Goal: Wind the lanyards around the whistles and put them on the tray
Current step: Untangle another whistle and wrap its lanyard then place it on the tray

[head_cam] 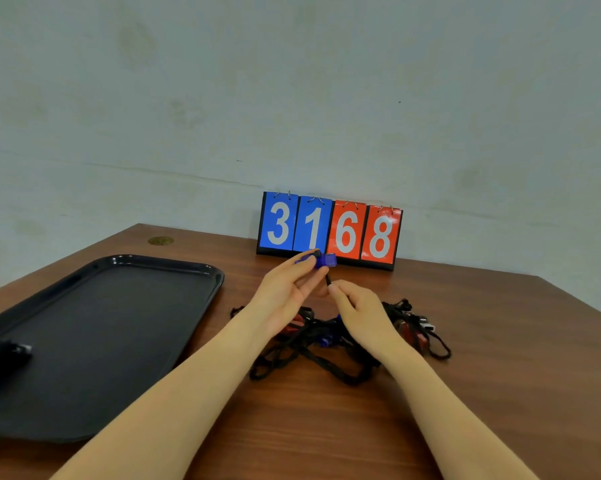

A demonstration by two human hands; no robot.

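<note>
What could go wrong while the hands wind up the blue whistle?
The lanyard pinched by the right hand may run down into the tangled pile and snag, dragging other whistles along. The left hand holds the blue whistle only at its fingers, so a tug could pull it loose.

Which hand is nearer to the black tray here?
Left. The left hand is raised over the table just right of the tray, holding a blue whistle. The right hand is further right, pinching the cord.
</note>
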